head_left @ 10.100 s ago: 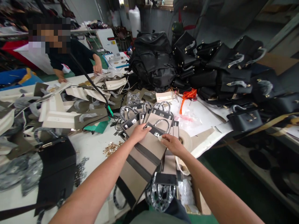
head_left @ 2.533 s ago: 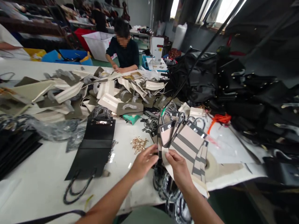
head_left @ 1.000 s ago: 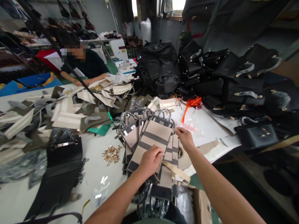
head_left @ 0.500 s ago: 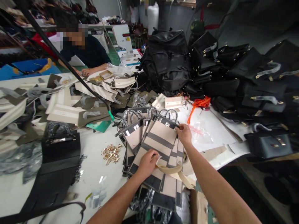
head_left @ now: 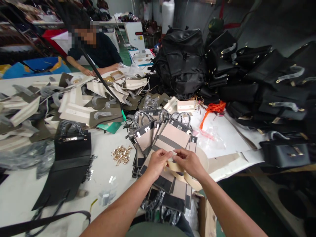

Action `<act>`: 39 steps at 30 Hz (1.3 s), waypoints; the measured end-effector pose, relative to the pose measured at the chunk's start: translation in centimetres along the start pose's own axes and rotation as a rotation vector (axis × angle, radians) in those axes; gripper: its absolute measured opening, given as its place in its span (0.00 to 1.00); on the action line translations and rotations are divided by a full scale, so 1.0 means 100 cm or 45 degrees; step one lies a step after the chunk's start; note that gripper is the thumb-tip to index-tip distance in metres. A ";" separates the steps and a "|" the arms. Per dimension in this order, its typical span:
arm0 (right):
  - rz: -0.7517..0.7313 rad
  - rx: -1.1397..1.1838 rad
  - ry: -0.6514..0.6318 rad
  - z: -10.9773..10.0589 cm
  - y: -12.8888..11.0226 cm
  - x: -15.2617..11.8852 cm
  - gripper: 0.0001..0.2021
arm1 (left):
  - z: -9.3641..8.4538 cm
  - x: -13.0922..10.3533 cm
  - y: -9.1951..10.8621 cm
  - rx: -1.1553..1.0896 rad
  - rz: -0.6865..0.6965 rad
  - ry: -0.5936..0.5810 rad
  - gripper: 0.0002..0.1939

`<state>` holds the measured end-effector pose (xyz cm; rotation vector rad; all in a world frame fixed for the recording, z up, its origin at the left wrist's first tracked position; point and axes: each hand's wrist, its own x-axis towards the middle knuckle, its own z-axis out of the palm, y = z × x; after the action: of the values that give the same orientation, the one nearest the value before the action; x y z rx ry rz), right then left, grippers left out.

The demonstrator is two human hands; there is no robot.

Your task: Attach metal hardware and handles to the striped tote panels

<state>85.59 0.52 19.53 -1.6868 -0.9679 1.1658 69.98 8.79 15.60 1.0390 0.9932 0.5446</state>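
Both of my hands meet over a fanned stack of beige-and-black bag panels with plastic-wrapped handles. My left hand pinches the end of a cream tape strip. Close against it, my right hand has thumb and fingers closed on the same strip. The tape hangs in loops below the fingers, over the panels. At the top panel's upper right corner sits a small pale piece. The fingertips partly hide the tape's end.
Gold hardware pieces lie left of the stack. A black bag body is further left, below piled cream and olive parts. Black bags and a black backpack fill the right and back. A co-worker sits across the table.
My right hand has left the top panel's upper right corner, where a small pale piece now shows, and come down to the tape beside my left hand. The view has shifted slightly.
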 end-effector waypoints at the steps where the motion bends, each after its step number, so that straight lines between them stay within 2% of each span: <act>1: 0.021 0.046 -0.015 0.004 -0.002 -0.002 0.13 | 0.001 -0.001 0.002 0.000 0.008 -0.013 0.26; 3: 0.047 0.114 0.028 0.007 -0.003 -0.001 0.12 | 0.002 -0.003 0.006 0.038 0.051 -0.095 0.23; 6: 0.051 0.106 0.101 0.003 -0.001 0.002 0.09 | 0.001 -0.006 0.011 0.228 0.215 -0.236 0.20; 9: 0.021 -0.111 0.130 -0.001 -0.002 0.001 0.12 | -0.001 -0.008 0.016 0.494 0.367 -0.209 0.14; 12: -0.214 -0.570 0.261 -0.006 -0.012 -0.001 0.20 | -0.003 -0.007 0.020 0.690 0.428 -0.181 0.10; 13: -0.338 -0.719 0.259 -0.007 -0.016 -0.001 0.19 | -0.003 -0.006 0.021 0.736 0.440 -0.179 0.10; 15: -0.564 -0.961 0.167 -0.009 -0.024 0.001 0.11 | -0.005 -0.003 0.021 0.812 0.461 -0.175 0.10; 18: -0.683 -1.196 0.048 -0.008 -0.031 0.006 0.07 | -0.009 0.002 0.021 0.921 0.487 -0.175 0.07; 21: -0.657 -1.269 0.097 -0.001 -0.030 0.012 0.06 | -0.012 0.008 0.020 0.999 0.537 -0.184 0.05; 24: -0.549 -1.163 0.151 0.004 -0.022 0.022 0.07 | -0.011 0.013 0.017 1.125 0.672 -0.155 0.08; 26: -0.371 -0.961 0.260 -0.001 -0.012 0.034 0.06 | -0.011 0.014 0.014 1.216 0.796 -0.138 0.11; 29: -0.086 -0.641 0.449 -0.025 0.004 0.064 0.09 | -0.012 0.014 0.005 1.178 0.910 -0.196 0.13; 31: 0.000 -0.551 0.484 -0.044 0.012 0.090 0.15 | -0.015 0.016 -0.005 1.045 0.813 -0.209 0.11; 34: 0.025 -0.532 0.457 -0.063 0.018 0.127 0.17 | -0.023 0.021 -0.023 0.834 0.456 -0.167 0.09; 36: 0.029 -0.544 0.428 -0.067 0.018 0.146 0.16 | -0.028 0.026 -0.030 0.728 0.279 -0.159 0.10; 39: 0.037 -0.586 0.410 -0.065 0.018 0.160 0.15 | -0.030 0.030 -0.034 0.623 0.185 -0.166 0.09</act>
<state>96.30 13.18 14.38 -2.1760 -1.0580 0.6840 68.52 10.99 10.89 1.5716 0.9605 0.3504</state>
